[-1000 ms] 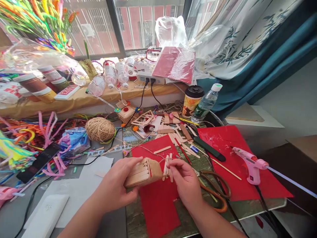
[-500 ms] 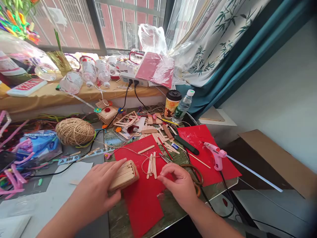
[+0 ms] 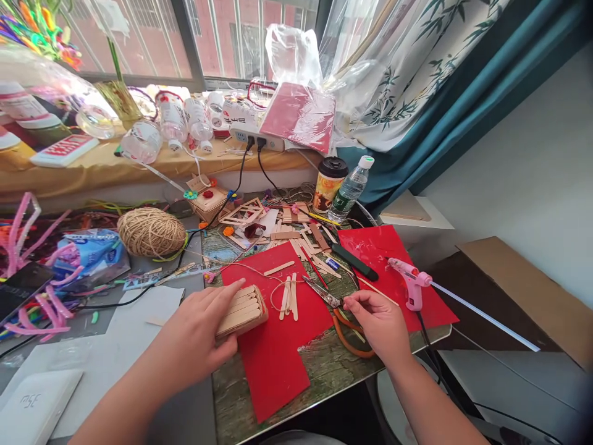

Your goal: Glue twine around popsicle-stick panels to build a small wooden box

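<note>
My left hand [image 3: 192,337] is wrapped round a small box [image 3: 241,310] faced with wooden craft sticks, its thumb at the near side and fingers over the top. The box rests on red card [image 3: 273,346]. My right hand [image 3: 382,321] is closed in a pinch at the pivot of the scissors [image 3: 324,293], whose orange-brown handles hang below the fingers. Between my hands, a few loose craft sticks [image 3: 288,296] lie on the card beside a loop of thin twine [image 3: 274,290]. The twine trails from the ball of twine [image 3: 152,233] at the left.
At the right, a pink glue gun [image 3: 410,281] lies on another red card [image 3: 430,312]. Behind are a green-handled knife [image 3: 354,262], a pile of craft sticks, a lidded cup [image 3: 330,185] and a water bottle [image 3: 351,190]. Pipe cleaners [image 3: 50,309] and white paper [image 3: 139,334] are at left.
My right hand has moved right, from beside the loose sticks to the scissors, which have turned slightly. My left hand keeps its hold on the box. The whole view has shifted a little.
</note>
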Demonstrator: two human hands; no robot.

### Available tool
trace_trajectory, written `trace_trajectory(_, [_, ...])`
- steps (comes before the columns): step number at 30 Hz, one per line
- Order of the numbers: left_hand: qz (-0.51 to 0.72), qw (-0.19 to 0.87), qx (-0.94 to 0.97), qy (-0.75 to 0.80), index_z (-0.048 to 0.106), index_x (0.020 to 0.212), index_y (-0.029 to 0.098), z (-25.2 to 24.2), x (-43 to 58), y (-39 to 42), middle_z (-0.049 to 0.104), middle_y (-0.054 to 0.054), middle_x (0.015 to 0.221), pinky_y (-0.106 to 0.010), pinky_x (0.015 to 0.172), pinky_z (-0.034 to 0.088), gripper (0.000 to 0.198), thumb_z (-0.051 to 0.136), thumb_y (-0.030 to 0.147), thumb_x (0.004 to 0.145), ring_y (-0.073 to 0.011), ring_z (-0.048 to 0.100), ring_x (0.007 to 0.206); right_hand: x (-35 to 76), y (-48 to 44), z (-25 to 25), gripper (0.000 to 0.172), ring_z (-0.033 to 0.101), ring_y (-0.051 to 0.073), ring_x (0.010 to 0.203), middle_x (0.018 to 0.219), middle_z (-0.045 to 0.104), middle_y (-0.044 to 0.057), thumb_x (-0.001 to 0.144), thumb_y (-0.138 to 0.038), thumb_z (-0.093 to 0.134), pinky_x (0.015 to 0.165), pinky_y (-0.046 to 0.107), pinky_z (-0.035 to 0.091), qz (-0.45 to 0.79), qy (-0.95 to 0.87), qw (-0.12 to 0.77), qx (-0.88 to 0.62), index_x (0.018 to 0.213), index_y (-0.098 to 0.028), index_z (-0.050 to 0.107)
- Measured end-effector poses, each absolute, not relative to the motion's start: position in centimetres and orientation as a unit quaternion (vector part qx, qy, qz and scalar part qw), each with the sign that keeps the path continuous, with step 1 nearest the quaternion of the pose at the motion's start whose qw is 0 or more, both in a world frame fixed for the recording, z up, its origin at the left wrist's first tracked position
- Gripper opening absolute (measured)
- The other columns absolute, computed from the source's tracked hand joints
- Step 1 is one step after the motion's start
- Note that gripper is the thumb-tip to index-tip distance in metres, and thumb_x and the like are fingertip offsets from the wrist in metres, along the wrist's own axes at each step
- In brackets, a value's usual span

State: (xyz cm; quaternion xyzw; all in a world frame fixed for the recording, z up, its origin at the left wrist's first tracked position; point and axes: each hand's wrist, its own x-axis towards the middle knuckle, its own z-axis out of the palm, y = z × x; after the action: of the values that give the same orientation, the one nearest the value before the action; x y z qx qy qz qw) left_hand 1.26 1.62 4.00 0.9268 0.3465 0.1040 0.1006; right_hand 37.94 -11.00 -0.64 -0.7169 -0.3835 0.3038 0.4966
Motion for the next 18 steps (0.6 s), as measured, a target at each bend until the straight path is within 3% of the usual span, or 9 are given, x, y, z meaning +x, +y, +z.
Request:
trace_trajectory(7, [0.095,0.106,0.928,0.343,0.037,0.165,0.023,4.8,1.2,1.4,0.067,-0.011,0.151,-0.046,0.11,0.046,0.082,0.065,0.025,0.088,-0.0346,0.065,0.132,36.6,-10.0,-0.7,0.034,0.076,0.026,0.082,0.087,0.082,0.008,0.091,-0.055,0.081,0.074,0.036,0.06,0.347,-0.395,0.496,-0.691,0.091,-0.021,0.082])
trace_trajectory(13, [0.151,0.082,0.929,0.328,0.043,0.161,0.023,6.3,1.2,0.7,0.069,-0.013,0.145,-0.046,0.108,0.045,0.075,0.073,0.044,0.096,-0.0346,0.065,0.128,35.5,-7.0,0.4,0.022,0.073,0.023,0.081,0.089,0.08,0.004,0.096,-0.042,0.08,0.076,0.035,0.057,0.304,-0.508,0.46,-0.662,0.087,-0.023,0.077])
trace_trajectory(16, [0.244,0.105,0.911,0.315,0.058,0.143,0.025,6.0,0.3,1.0,0.077,-0.007,0.112,-0.04,0.095,0.049,0.041,0.065,0.038,0.104,-0.0256,0.07,0.101,35.2,-4.0,1.2,0.017,0.072,0.023,0.089,0.094,0.079,0.005,0.104,-0.033,0.071,0.085,0.035,0.058,0.211,-0.672,0.345,-0.621,0.091,-0.022,0.075])
trace_trajectory(18, [0.307,0.146,0.882,0.326,0.065,0.124,0.025,5.5,-0.6,1.2,0.066,0.0,0.079,-0.033,0.074,0.047,0.027,0.051,0.043,0.111,-0.0188,0.063,0.072,34.9,-1.8,0.9,0.01,0.071,0.026,0.103,0.11,0.079,0.009,0.103,-0.022,0.071,0.095,0.04,0.056,0.118,-0.78,0.218,-0.574,0.11,-0.02,0.078])
